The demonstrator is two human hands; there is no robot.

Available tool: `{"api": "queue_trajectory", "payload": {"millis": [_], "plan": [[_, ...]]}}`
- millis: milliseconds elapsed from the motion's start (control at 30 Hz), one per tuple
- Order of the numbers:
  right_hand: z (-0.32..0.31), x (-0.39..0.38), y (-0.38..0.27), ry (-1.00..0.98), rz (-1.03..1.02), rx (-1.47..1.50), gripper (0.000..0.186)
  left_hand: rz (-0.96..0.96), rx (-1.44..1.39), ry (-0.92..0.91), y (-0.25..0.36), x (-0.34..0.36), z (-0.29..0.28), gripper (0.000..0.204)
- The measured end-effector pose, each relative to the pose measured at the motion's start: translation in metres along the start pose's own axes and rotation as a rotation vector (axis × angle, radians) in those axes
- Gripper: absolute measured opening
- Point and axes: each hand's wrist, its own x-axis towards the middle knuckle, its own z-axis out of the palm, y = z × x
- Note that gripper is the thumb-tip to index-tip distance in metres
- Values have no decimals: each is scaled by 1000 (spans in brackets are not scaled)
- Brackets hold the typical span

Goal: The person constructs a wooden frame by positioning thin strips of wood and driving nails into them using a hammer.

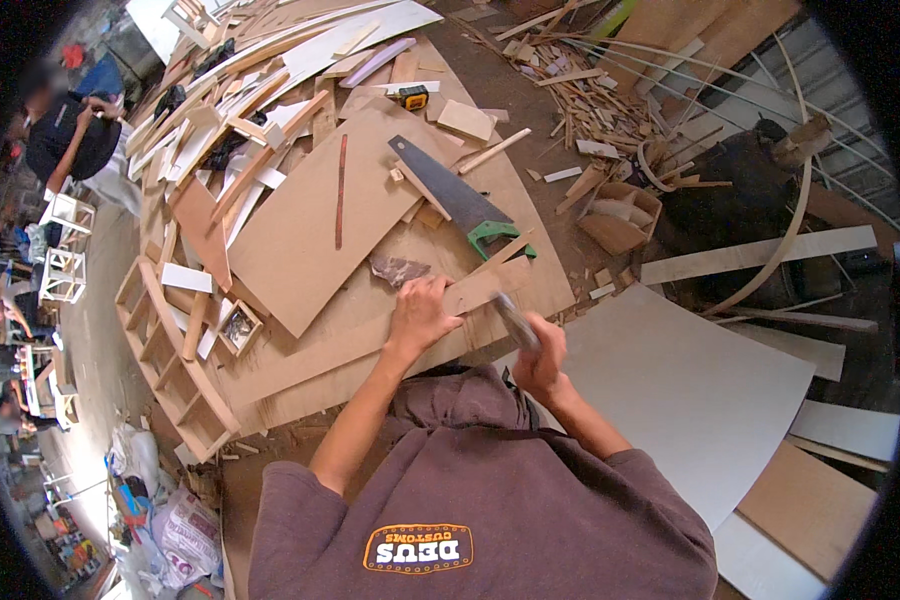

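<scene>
My left hand [422, 318] is closed over a light wooden strip [485, 287], fingers bent and thumb against it, near the front edge of the wooden worktable [370, 375]. In my right hand [542, 357] is a hammer [515, 322], its grey head blurred beside the strip's right end. Just beyond the left hand lies a crumpled brown piece [398, 270]. A handsaw [445, 185] with a green handle rests farther off, and a thin wood stick [503, 252] crosses by the handle. A brown board [310, 240] bearing a thin red-brown stick [341, 190] lies left of it.
At left stand a curved slatted wooden frame [160, 340] and a small open box [238, 328] of small bits. Offcuts [260, 150] and a tape measure [413, 97] cover the far side. Right is a pale sheet [670, 380]. Another person [75, 140] stands far left.
</scene>
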Motion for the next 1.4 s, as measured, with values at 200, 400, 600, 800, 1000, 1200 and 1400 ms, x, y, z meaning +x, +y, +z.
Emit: {"api": "queue_trajectory", "payload": {"millis": [200, 400, 600, 800, 1000, 1200, 1400], "plan": [[39, -30, 30, -168, 370, -258, 27, 8, 8, 25, 6, 7, 4, 57], [16, -34, 19, -103, 292, 1, 29, -14, 5, 31, 6, 4, 3, 58], [12, -54, 36, -141, 136, -18, 24, -4, 0, 25, 4, 3, 2, 58], [40, -42, 39, -288, 226, -239, 20, 18, 26, 69, -6, 5, 15, 56], [7, -46, 34, -174, 41, -16, 21, 34, 5, 69, 3, 1, 3, 53], [-9, -34, 43, -466, -37, -204, 27, -54, -1, 20, 3, 1, 4, 53], [-7, -10, 64, -548, -164, -293, 33, -43, 4, 27, 2, 1, 11, 53]]}}
